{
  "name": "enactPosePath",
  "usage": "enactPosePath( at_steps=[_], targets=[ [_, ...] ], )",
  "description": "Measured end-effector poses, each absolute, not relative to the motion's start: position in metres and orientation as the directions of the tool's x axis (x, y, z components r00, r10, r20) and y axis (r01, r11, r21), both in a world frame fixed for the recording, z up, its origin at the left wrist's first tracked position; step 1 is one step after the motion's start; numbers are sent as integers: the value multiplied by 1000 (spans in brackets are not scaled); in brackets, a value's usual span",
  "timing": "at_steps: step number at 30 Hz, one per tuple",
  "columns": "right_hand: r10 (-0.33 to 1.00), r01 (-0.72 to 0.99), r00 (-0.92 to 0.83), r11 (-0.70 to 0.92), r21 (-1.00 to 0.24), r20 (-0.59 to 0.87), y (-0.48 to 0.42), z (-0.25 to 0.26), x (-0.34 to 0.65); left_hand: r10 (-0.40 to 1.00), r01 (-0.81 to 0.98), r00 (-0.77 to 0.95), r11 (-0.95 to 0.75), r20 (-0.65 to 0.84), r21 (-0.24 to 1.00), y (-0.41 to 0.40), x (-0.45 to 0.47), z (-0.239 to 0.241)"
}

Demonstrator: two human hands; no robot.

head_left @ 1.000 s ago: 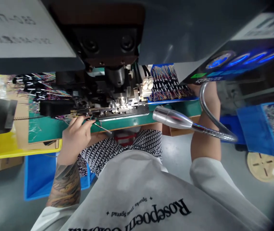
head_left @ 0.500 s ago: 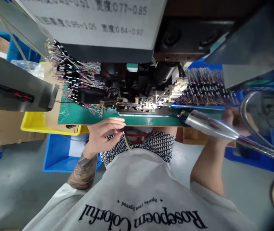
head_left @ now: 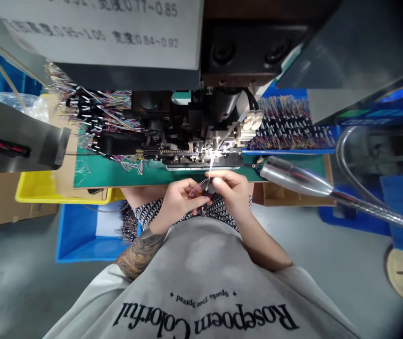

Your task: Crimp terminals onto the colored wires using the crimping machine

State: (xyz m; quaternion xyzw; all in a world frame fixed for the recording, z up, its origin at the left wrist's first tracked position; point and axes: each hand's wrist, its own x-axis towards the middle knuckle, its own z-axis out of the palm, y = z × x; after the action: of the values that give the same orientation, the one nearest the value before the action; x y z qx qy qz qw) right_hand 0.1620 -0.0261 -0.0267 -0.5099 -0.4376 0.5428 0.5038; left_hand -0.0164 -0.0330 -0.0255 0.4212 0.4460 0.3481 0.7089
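My left hand (head_left: pixel 177 203) is closed around a dark cable (head_left: pixel 207 195) with thin coloured wires fanning out of its end, just in front of the bench edge. Close beside it, my right hand (head_left: pixel 232 189) pinches a pale wire (head_left: pixel 210 168) between thumb and forefinger. That wire runs up from the cable into the brightly lit working point of the crimping machine (head_left: pixel 215 149). Its far tip is lost in the glare. Purple and pink wires (head_left: pixel 197 187) loop out above my left fingers.
Bundles of cut cables (head_left: pixel 95 110) lie left of the machine, and more cables (head_left: pixel 291 122) fill a blue tray at right. A clear-headed lamp (head_left: pixel 295 176) reaches in from the right. Yellow (head_left: pixel 33 188) and blue bins (head_left: pixel 77 252) stand at lower left, over the bench (head_left: pixel 116 179) edge's left side.
My right hand has come in from the far right to the middle and now pinches a wire. My left hand has moved right, bringing the cable before the machine. The view has shifted slightly.
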Motion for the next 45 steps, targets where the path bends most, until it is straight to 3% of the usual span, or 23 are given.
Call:
enactPosePath(
  at_steps=[6,12,18,21,24,27,31,36,41,45],
  targets=[
    [987,-271,30,-147,-951,-161,-15,-29,164,887,-114,316,387,-336,915,-35,-18,-26],
    [981,-158,181,-47,-986,-75,-22,-35,166,916,-127,283,331,-285,935,-36,-19,-27],
    [989,-171,56,-122,-978,-134,-24,-33,168,922,-102,305,282,-239,954,-39,-20,-22],
    [988,-147,-2,-151,-978,-153,-20,-27,176,954,-2,266,145,-139,989,-38,-23,-21],
    [981,-92,-68,-188,-978,-182,-15,-19,189,971,206,236,-98,48,974,-35,-28,-20],
    [973,22,-160,-163,-986,-164,-8,-8,203,934,354,274,-319,228,879,-30,-31,-18],
    [971,210,-232,-13,-978,-63,-6,10,211,864,479,317,-503,392,719,-26,-32,-21],
    [941,567,-317,286,-772,116,-4,17,220,850,494,325,-526,414,692,-24,-33,-22],
    [858,522,-513,275,-807,-39,4,4,229,867,463,315,-495,386,735,-25,-37,-16],
    [803,422,-593,250,-872,-56,10,-5,224,890,429,304,-446,340,785,-25,-38,-13]
  ],
)
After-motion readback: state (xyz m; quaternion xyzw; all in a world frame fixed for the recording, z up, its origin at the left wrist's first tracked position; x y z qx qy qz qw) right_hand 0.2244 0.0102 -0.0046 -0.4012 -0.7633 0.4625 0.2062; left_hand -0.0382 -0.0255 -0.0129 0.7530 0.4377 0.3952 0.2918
